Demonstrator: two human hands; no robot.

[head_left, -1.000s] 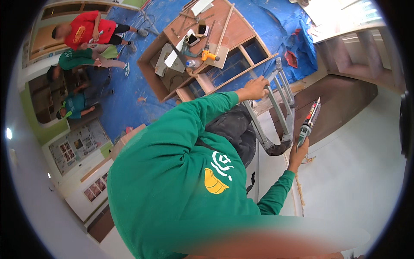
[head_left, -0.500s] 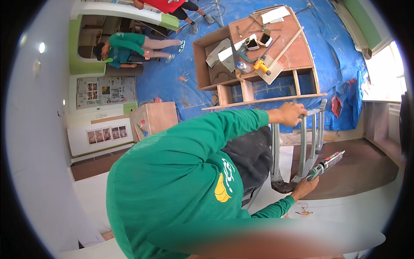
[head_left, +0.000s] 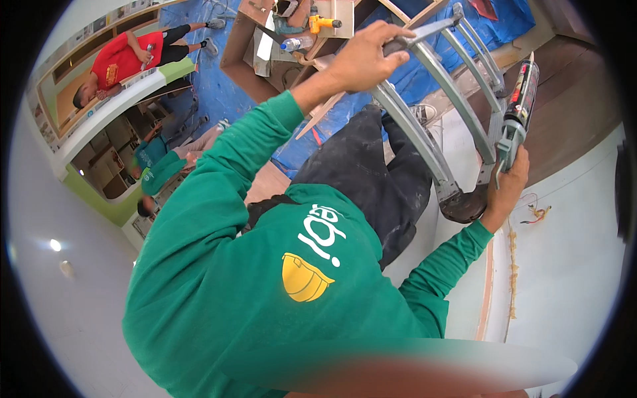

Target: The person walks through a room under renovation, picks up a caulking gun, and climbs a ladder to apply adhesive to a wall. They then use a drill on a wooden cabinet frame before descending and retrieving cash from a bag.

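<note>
A grey metal ladder (head_left: 458, 99) with several rungs stands in front of my body, tilted in the view. My left hand (head_left: 366, 58) grips the ladder's dark-tipped end, fingers over it and thumb beneath. My right hand (head_left: 511, 182) is wrapped around the handle of a caulking gun (head_left: 509, 140), beside the ladder's lower end. The gun carries a dark printed cartridge (head_left: 523, 96), its pale nozzle pointing away from me. Part of the right hand's fingers is hidden behind the handle.
A wooden cabinet frame (head_left: 240, 63) stands on blue sheeting (head_left: 211, 93), with a yellow drill (head_left: 324, 24) and a water bottle (head_left: 296, 44) on it. Loose wires (head_left: 536, 213) come out at the right. A person in red (head_left: 123, 61) and others in green (head_left: 159, 174) are at far left.
The view has turned, bringing the ladder and my torso closer and shifting the cabinet toward the upper edge. The caulking gun now points more steeply upward in the picture. Both hands keep their holds.
</note>
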